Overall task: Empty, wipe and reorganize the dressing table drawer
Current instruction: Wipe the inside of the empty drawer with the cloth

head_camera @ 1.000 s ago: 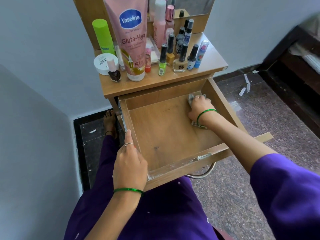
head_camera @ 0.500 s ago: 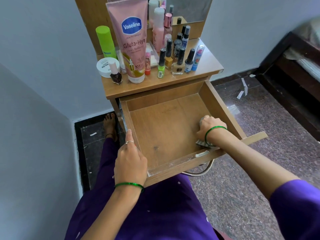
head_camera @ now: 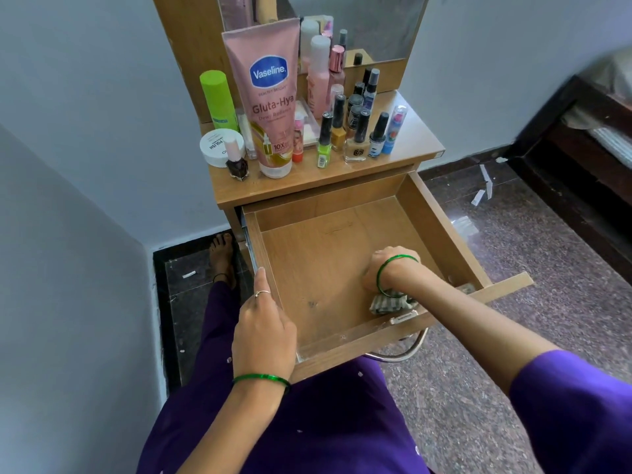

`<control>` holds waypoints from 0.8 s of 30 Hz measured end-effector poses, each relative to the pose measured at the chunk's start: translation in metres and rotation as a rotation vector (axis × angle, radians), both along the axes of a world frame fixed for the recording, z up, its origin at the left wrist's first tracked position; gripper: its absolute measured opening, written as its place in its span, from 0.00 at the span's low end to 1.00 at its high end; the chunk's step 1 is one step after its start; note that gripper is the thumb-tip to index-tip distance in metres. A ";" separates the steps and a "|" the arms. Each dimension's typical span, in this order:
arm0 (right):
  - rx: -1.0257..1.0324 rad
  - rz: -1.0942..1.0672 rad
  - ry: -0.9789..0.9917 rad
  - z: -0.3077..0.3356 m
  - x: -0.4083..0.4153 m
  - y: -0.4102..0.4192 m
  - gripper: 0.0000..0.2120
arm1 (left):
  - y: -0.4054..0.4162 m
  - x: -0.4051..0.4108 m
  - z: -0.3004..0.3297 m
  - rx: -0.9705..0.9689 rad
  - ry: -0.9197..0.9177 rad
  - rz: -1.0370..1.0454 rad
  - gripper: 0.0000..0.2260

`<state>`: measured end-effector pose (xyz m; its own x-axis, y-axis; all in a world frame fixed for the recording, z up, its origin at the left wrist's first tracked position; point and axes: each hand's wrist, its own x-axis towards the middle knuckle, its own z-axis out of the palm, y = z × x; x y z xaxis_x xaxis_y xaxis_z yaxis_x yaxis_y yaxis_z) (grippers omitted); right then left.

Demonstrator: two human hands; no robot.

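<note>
Head view: I see the drawer (head_camera: pixel 318 268) pulled well out of the table (head_camera: pixel 307 186), its long axis running from the table front toward me, open mouth up. Its front panel (head_camera: pixel 393 333) is the nearest edge and juts out past the right wall.

My right hand (head_camera: pixel 386 268) is down inside, near the front right corner, pressing a striped cloth (head_camera: pixel 391 304) onto the drawer floor. The fingers are hidden under the back of the hand, so I cannot tell how tightly they curl; the cloth pokes out from beneath the wrist, just short of the front panel.

My left hand (head_camera: pixel 265 333) rests on the left wall's top edge at the front corner, forefinger laid straight along the rim and pointing toward the table, the other fingers curled loosely over the wall.

Ahead of the right fingers the floor lies bare to the back wall; to their left it is bare across to the left wall, with a small dark mark (head_camera: pixel 313 304) near the front. To their right, the side wall is close.

Bottles (head_camera: pixel 355 131) and a pink tube (head_camera: pixel 270 104) crowd the tabletop beyond the drawer.
</note>
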<state>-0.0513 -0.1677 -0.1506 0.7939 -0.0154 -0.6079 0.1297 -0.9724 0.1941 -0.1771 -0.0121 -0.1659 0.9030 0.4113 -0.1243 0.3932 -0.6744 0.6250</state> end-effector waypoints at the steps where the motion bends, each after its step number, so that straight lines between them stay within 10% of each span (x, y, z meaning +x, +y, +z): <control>1: 0.015 0.004 0.013 0.001 -0.001 0.004 0.19 | 0.000 0.000 -0.001 -0.001 -0.001 -0.002 0.25; 11: 0.366 0.062 0.308 0.009 -0.029 0.074 0.18 | 0.001 0.000 0.000 -0.012 -0.013 -0.014 0.26; 17: 0.855 -0.510 0.735 0.016 -0.020 0.053 0.08 | 0.000 -0.002 0.002 0.014 -0.019 -0.031 0.26; 24: 1.060 -0.765 0.041 0.039 0.044 -0.014 0.08 | 0.000 -0.002 0.007 0.051 -0.020 -0.110 0.26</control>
